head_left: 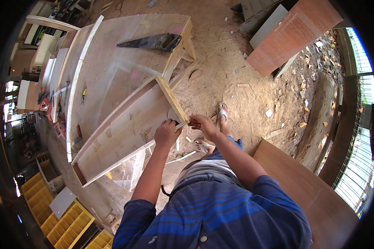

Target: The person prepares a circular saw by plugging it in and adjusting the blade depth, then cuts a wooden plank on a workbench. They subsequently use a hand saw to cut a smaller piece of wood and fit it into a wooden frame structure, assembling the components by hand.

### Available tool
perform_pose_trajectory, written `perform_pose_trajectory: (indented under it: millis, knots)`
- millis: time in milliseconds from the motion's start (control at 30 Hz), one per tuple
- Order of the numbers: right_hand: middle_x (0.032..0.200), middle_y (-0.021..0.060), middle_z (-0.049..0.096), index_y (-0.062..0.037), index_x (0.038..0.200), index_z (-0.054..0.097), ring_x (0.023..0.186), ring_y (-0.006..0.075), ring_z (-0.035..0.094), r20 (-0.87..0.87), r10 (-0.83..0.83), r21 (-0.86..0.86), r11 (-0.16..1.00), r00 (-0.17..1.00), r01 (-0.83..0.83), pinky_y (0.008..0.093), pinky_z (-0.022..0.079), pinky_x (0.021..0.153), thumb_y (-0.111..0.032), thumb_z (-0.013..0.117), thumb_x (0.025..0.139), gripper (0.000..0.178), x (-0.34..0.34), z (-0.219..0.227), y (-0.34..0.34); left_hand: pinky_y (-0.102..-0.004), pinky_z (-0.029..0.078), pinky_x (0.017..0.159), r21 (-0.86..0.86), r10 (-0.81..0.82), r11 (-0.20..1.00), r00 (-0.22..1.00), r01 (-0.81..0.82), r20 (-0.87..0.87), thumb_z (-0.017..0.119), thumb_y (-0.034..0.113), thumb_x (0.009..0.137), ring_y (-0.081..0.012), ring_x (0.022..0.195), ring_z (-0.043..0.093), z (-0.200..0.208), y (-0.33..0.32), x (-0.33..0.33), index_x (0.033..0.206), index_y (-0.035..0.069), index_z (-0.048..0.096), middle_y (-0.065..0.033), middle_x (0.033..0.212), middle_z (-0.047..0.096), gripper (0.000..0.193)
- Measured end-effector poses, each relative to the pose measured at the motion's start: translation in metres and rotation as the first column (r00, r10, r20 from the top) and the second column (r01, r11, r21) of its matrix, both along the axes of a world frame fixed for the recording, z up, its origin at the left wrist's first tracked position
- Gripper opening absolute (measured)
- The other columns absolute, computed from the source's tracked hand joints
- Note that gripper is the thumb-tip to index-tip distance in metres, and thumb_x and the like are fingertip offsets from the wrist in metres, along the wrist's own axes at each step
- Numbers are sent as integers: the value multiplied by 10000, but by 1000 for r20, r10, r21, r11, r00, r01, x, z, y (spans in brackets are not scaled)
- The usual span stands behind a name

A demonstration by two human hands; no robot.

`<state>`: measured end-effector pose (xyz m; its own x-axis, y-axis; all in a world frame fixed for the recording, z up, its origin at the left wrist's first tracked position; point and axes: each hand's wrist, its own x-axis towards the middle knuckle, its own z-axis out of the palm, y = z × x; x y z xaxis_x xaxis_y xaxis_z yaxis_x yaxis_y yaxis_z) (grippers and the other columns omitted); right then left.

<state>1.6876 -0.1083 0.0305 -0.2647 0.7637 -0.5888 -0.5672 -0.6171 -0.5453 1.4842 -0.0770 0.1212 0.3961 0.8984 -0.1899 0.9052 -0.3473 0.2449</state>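
Note:
A long, shallow wooden frame [124, 124] with a thin panel bottom and raised strip edges lies tilted across the workbench, its near corner in front of me. My left hand [166, 133] is closed around the near side edge, close to that corner. At the corner's end, my right hand [202, 125] has its bent fingers pressed against the wood, fingertips partly hidden. The two hands are a short gap apart, with a pale strip end [182, 124] showing between them. Farther up the bench, a handsaw [151, 42] with a dark blade lies flat, away from both hands.
The wooden workbench [112, 62] carries a long pale batten [82, 70] along its left. Leaning boards [293, 37] stand at the far right, and a large brown sheet [303, 186] lies near my right side. Yellow compartment trays [66, 224] sit at lower left. Wood scraps litter the dirt floor.

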Motion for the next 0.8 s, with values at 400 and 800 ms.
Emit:
perform_pose_trajectory:
  millis: [400,800]
  knots:
    - [901,30,680,21,1097,769,854,124,602,422,239,100,946,875,-307,287,475,773,-501,813,899,560,-13,23,11,-463,586,818,4,7,1000,1000,-7,-4,811,376,858,-327,994,694,-3,0,-1,1011,48,718,-115,1019,702,374]
    - [779,129,704,90,942,762,718,181,636,576,92,168,959,812,-228,354,507,658,-581,828,792,690,-35,10,50,-465,583,823,42,62,997,998,-62,-12,787,339,888,-333,993,700,4,33,-2,970,39,705,-131,1011,708,322]
